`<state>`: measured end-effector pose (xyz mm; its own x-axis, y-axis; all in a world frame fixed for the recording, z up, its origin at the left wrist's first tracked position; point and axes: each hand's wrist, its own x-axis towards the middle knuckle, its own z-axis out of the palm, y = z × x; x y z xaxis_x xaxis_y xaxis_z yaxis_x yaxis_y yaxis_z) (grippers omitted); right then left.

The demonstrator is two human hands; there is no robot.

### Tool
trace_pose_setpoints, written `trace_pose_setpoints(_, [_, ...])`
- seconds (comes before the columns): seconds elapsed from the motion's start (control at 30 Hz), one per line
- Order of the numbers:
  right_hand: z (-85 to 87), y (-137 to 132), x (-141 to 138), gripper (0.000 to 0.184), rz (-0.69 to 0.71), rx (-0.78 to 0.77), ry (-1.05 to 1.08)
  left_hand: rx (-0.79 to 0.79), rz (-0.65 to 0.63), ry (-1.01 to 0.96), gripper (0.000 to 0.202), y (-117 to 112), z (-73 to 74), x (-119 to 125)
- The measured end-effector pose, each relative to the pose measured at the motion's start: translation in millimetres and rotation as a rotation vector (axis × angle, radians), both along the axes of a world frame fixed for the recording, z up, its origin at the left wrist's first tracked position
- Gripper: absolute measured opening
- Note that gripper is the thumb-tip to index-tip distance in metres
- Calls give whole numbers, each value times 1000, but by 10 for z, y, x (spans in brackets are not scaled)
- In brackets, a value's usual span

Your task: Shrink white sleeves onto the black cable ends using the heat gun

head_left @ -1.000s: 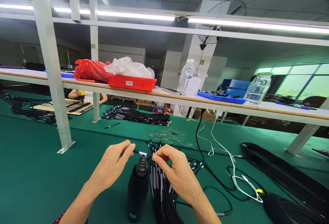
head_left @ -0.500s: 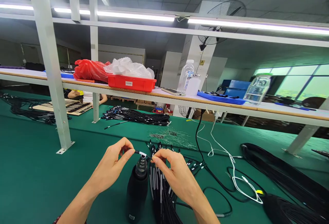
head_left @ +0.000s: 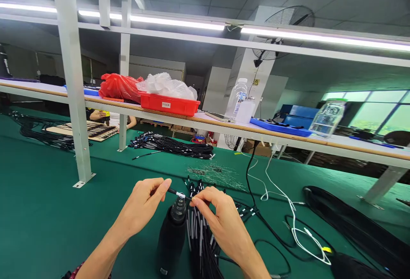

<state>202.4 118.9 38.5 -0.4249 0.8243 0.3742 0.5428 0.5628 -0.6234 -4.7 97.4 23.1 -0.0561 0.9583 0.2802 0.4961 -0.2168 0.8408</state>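
Pinching black cable [head_left: 172,192] two-handed: left grip [head_left: 142,202] and right grip [head_left: 214,215] both closed on it, white band [head_left: 181,195] held clear above black bottle [head_left: 171,240], beside cable bundle [head_left: 199,245].

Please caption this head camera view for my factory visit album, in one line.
Left hand and right hand hold a thin black cable above a black bottle on a green bench.

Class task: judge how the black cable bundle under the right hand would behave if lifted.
Probably floppy: the bundle is many thin cables that splay loosely at their ends. It may feel fairly heavy lifted whole, since so many lengths are gathered together. The free ends would likely slip apart and snag one another unless gripped.
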Motion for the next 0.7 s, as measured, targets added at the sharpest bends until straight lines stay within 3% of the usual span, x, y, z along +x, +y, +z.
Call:
trace_pose_setpoints(0.27, [-9, 29, -8, 25, -24, 28, -22, 7, -64, -99, 44, -19, 16, -20])
trace_pose_setpoints(0.7, [-15, 78, -31, 13, -97, 109, -3, 49, -89, -44, 23, 0, -26, -42])
